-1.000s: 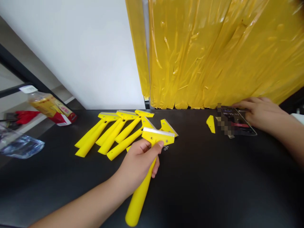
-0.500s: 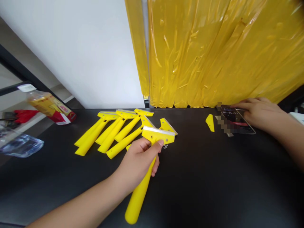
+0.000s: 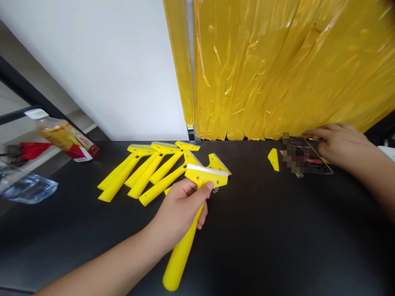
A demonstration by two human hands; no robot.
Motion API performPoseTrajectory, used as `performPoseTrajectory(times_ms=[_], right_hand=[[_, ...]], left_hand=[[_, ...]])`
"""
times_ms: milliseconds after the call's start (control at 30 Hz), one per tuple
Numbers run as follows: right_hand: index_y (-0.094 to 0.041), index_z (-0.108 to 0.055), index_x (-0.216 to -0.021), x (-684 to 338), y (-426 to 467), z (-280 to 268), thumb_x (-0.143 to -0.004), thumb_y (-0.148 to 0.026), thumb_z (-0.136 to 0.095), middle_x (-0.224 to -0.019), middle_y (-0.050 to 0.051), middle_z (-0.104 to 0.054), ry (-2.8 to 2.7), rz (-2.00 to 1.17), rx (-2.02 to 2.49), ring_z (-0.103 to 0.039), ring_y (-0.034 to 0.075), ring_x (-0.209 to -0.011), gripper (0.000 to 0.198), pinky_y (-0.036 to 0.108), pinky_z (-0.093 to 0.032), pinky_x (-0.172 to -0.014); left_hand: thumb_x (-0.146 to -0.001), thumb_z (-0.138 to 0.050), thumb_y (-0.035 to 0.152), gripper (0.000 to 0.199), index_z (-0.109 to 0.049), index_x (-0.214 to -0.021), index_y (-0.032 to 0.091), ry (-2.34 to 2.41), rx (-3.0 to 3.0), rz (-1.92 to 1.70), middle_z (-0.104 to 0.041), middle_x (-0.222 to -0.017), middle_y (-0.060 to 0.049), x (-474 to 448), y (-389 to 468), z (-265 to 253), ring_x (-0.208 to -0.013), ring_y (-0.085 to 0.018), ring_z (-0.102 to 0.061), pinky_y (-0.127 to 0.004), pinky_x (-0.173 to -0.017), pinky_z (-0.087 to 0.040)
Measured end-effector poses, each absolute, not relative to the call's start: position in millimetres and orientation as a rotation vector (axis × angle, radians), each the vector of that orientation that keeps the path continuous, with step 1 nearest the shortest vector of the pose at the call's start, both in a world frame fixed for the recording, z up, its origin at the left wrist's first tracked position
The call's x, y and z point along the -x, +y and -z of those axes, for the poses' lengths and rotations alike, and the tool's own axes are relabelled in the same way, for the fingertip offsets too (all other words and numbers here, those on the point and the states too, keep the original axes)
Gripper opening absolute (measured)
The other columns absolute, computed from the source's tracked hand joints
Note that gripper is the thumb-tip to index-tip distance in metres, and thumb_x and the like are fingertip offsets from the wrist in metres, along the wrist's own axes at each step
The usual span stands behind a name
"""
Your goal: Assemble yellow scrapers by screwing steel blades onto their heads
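Observation:
My left hand point(image 3: 185, 205) is wrapped round the neck of a yellow scraper point(image 3: 182, 259), its thumb on the wide head. A metal blade edge runs along the top of that head, which faces away from me. My right hand point(image 3: 342, 142) is at the phone point(image 3: 304, 154) on the right, fingers stretched and apart over its far edge. A sliver of yellow shows under this hand; what it belongs to is hidden. Left of the phone lies a small yellow plate point(image 3: 273, 159). Behind my left hand rests a loose scraper head point(image 3: 218, 162), partly covered.
Several yellow scrapers point(image 3: 123, 176) lie in a slanted row on the black table point(image 3: 262, 238). A drink bottle point(image 3: 69, 137) and a clear plastic container point(image 3: 29, 187) are at the left. Yellow film point(image 3: 262, 70) and a white panel point(image 3: 123, 70) rise behind the table.
My right hand has shifted slightly up and right, and more yellow shows beneath it. The phone's display has changed. My left hand and the scraper stay almost still.

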State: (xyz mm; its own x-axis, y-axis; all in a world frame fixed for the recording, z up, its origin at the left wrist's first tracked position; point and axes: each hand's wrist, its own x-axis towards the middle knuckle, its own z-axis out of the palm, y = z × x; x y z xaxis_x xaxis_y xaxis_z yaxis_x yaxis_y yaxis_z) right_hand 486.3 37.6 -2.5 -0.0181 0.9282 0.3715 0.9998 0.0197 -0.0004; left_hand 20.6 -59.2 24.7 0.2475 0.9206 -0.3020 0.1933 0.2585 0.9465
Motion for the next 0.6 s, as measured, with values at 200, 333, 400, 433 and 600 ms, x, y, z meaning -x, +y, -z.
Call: performPoseTrajectory(times_ms=[200,333,400,433,600], right_hand=[[-0.012,-0.075,-0.138,-459,20,-22,-0.097,-0.017,-0.049,-0.141,0.022,-0.073,-1.871,0.281,1.926,-0.064,0.034,-0.135,0.049,0.043,-0.046,-0.113],[-0.023,-0.073,-0.138,-441,11,-25,-0.099,-0.013,-0.046,-0.121,0.011,-0.081,-1.658,0.149,1.878,-0.078,0.024,-0.103,0.048,0.034,-0.056,-0.088],[-0.027,-0.072,-0.138,-434,8,-26,-0.1,-0.015,-0.046,-0.121,0.007,-0.081,-1.595,0.119,1.835,-0.077,0.02,-0.085,0.048,0.032,-0.056,-0.075],[-0.029,-0.072,-0.139,-430,6,-26,-0.101,-0.017,-0.046,-0.122,0.007,-0.08,-1.566,0.12,1.811,-0.074,0.018,-0.08,0.047,0.032,-0.055,-0.071],[-0.028,-0.072,-0.142,-414,-2,-32,-0.108,-0.03,-0.047,-0.108,0.008,-0.078,-1.458,0.133,1.712,-0.06,0.015,-0.062,0.042,0.032,-0.049,-0.061]], left_hand=[[-0.097,-0.066,0.056,0.042,-0.05,-0.074,0.024,1.211,-1.199,-0.723,-0.054,-0.043,0.005,-20,-59,-21,-0.041,-0.012,-0.045,-0.026,-0.053,-0.04],[-0.098,-0.066,0.056,0.042,-0.051,-0.076,0.023,1.214,-1.191,-0.716,-0.055,-0.044,0.005,-19,-59,-20,-0.041,-0.011,-0.045,-0.024,-0.053,-0.039],[-0.098,-0.066,0.055,0.041,-0.053,-0.077,0.022,1.211,-1.181,-0.709,-0.056,-0.044,0.005,-20,-59,-20,-0.041,-0.011,-0.046,-0.024,-0.052,-0.039],[-0.098,-0.065,0.055,0.04,-0.054,-0.078,0.022,1.203,-1.173,-0.711,-0.056,-0.044,0.004,-20,-59,-19,-0.041,-0.011,-0.046,-0.024,-0.052,-0.038],[-0.101,-0.061,0.052,0.037,-0.059,-0.083,0.02,1.133,-1.104,-0.757,-0.057,-0.047,0.003,-20,-61,-19,-0.044,-0.011,-0.049,-0.023,-0.053,-0.041]])
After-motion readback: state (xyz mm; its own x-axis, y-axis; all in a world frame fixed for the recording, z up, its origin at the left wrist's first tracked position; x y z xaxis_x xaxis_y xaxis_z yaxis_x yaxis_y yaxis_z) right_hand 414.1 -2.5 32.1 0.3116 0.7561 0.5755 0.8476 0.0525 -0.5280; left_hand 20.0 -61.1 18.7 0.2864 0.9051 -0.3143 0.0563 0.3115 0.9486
